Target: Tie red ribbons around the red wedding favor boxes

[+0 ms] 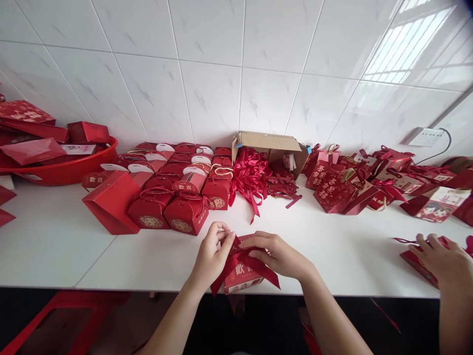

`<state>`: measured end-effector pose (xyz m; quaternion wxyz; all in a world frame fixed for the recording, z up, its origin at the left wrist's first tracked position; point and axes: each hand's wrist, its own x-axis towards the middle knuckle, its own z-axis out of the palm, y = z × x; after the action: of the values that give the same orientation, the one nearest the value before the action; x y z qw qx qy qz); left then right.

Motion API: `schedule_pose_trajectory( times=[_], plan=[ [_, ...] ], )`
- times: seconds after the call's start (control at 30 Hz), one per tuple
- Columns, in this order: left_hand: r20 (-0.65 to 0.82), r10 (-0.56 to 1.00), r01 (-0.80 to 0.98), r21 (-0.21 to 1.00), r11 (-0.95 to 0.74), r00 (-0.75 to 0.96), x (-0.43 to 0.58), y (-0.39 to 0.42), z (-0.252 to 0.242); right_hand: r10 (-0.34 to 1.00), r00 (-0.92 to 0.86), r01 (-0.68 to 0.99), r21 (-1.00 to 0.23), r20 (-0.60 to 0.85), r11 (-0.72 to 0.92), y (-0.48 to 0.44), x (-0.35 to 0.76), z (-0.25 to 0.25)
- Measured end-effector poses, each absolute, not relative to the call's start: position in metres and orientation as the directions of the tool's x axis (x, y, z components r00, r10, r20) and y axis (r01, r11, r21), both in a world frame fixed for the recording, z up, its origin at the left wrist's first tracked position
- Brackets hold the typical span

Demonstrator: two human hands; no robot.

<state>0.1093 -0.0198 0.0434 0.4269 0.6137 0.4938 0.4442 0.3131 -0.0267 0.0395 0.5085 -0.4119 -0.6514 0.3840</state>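
A small red gift box [242, 279] with gold characters stands at the near edge of the white table [55, 246]. A dark red ribbon [258, 266] lies over its top, with tails hanging left and right. My left hand [213, 254] pinches the ribbon at the box's upper left, fingers closed. My right hand [275, 254] presses down on the ribbon's knot at the top of the box, fingers curled together.
Rows of finished red boxes [177, 185] sit behind. A cardboard carton [273, 145] spills loose red ribbons [251, 177]. More red boxes [369, 182] lie at the right, and a red basin [66, 165] at the left. Another person's hand [441, 259] rests on a red box at far right.
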Motion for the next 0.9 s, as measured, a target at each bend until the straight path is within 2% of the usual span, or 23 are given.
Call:
schedule_pose_trajectory(
  times=[0.1, 0.3, 0.47, 0.67, 0.9],
  plan=[
    [0.108, 0.990, 0.216, 0.968, -0.126, 0.090, 0.108, -0.021, 0.043, 0.943, -0.157, 0.137, -0.939, 0.294, 0.315, -0.028, 0.313, 0.045],
    [0.164, 0.986, 0.176, 0.970, -0.167, 0.036, 0.109, -0.024, 0.039, 0.915, -0.105, 0.181, -0.897, 0.390, 0.403, -0.031, 0.313, 0.049],
    [0.174, 0.984, 0.060, 0.983, -0.172, -0.026, 0.114, -0.024, 0.036, 0.933, -0.236, 0.155, -0.938, 0.271, 0.311, -0.031, 0.311, 0.043],
    [0.197, 0.968, -0.017, 0.979, -0.201, -0.153, 0.122, -0.024, 0.025, 0.957, -0.217, -0.011, -0.980, 0.195, 0.197, -0.032, 0.306, 0.027],
    [0.275, 0.951, -0.040, 0.958, -0.283, -0.143, 0.124, -0.027, 0.022, 0.974, -0.148, -0.207, -0.968, 0.172, 0.140, -0.029, 0.306, 0.012]
  ],
)
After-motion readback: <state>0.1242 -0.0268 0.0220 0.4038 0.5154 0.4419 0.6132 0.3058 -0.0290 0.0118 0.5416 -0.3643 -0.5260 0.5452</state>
